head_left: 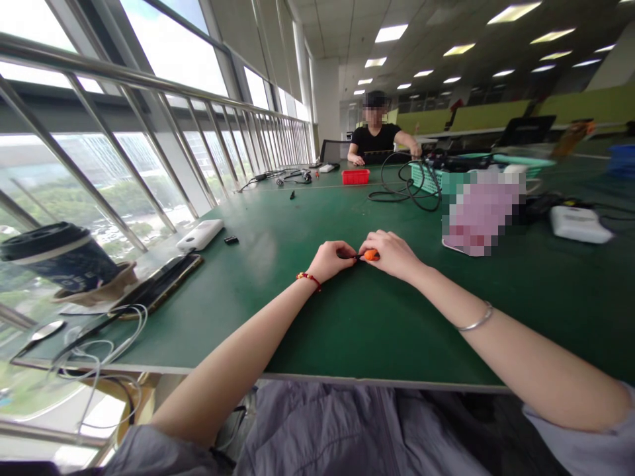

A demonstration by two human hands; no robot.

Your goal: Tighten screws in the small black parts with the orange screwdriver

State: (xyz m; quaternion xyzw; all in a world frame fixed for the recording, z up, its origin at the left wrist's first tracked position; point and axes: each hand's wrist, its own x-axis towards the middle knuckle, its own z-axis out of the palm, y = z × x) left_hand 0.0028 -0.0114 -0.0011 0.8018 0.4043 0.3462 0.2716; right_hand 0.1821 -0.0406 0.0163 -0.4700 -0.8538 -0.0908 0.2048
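Orange and rounded, the small handle-like object (370,255) is probably best kept in line with the slim dark piece (346,255), with wrists steady and light pressure. It sits pinched at the fingertips of the right hand (394,253), low over the smooth green tabletop (238,291). Facing it, the left hand (331,262) pinches the dark piece; whether the two touch is too small to tell.
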